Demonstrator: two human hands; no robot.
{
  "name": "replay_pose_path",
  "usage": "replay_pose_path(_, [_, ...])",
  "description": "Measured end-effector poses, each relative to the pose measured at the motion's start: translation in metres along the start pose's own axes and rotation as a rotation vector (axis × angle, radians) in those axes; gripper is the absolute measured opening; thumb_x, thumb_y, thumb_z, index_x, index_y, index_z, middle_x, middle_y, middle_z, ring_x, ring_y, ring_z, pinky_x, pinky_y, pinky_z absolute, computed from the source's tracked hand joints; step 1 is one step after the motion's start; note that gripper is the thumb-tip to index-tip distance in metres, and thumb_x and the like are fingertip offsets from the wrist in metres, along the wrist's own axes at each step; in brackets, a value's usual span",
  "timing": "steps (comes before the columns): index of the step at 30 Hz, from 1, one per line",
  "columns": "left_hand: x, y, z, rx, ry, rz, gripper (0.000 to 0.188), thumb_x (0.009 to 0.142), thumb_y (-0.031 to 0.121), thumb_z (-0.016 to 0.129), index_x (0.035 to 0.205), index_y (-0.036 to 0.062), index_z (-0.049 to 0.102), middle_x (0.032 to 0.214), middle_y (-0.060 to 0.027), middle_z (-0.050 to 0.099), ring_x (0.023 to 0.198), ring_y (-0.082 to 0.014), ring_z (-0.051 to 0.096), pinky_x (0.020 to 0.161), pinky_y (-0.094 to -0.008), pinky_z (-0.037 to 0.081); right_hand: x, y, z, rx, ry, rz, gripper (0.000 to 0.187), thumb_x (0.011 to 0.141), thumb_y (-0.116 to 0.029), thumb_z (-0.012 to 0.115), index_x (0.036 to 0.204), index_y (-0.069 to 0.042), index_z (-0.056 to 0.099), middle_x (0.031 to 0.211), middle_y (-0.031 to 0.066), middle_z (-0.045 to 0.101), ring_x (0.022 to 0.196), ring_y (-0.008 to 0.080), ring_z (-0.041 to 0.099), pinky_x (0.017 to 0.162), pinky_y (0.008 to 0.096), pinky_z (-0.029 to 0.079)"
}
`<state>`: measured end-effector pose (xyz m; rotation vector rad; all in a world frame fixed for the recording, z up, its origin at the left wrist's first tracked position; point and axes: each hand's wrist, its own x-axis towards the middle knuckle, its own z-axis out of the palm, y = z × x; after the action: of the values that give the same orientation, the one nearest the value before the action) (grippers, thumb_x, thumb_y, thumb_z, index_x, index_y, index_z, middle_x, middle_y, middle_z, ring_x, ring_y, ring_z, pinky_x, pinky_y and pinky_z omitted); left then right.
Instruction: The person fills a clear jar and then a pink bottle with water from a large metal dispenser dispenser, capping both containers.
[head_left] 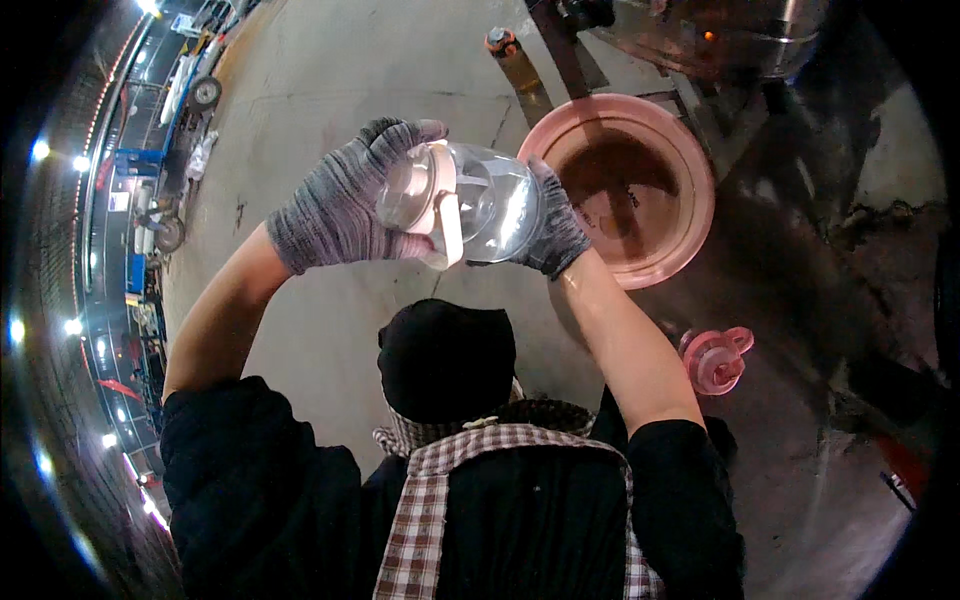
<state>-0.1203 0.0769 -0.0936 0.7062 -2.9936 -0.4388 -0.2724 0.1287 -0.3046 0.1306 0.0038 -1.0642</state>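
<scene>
A clear plastic water bottle with a pale cap and carry strap lies sideways between my gloved hands. My left hand, in a grey striped knit glove, is closed round the cap end, thumb below and fingers above. Against the bottle's base, my right hand in a darker grey glove grips the other end; some of its fingers are hidden behind the bottle. Just right of that hand is a pink round basin with dark, brownish liquid in it.
A pink bottle with a looped handle stands on the floor at the right. Past the basin is a bottle with an orange cap. A large shiny vessel and dark metal legs are at the far right. Wheeled carts line the left.
</scene>
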Motion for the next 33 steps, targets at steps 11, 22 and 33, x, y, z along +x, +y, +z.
replay_pose_path(11, [-0.051,-0.058,0.077,-0.066,0.109,-0.305,0.081,0.056,0.036,0.081,0.123,0.0082,0.046,0.112,-0.0136,0.054,0.103,-0.0300,0.055,0.089,-0.0377,0.045,0.029,0.032,-0.095,-1.081,-0.048,-0.430,0.043,0.087,-0.045,0.045,0.119,-0.018,0.050,0.116,0.0047,0.055,0.103,0.0270,0.053,0.082,0.0594,0.041])
replay_pose_path(22, [-0.100,-0.136,0.209,-0.222,0.052,-0.495,0.070,0.059,0.021,0.079,0.119,0.0029,0.048,0.113,-0.0154,0.053,0.104,-0.0296,0.052,0.091,-0.0380,0.043,-0.055,-0.053,0.018,-0.851,0.315,-0.204,0.029,0.089,-0.020,0.053,0.116,-0.010,0.056,0.113,0.0051,0.058,0.097,0.0191,0.056,0.081,0.0343,0.048])
replay_pose_path(33, [-0.137,-0.169,0.268,-0.279,0.066,-0.675,0.073,0.060,0.013,0.079,0.123,0.0062,0.044,0.115,-0.0136,0.051,0.106,-0.0280,0.052,0.093,-0.0375,0.043,-0.298,-0.089,0.044,-2.242,0.778,0.110,0.050,0.078,-0.015,0.069,0.123,-0.006,0.050,0.122,0.0079,0.053,0.112,0.0171,0.051,0.093,0.0300,0.043])
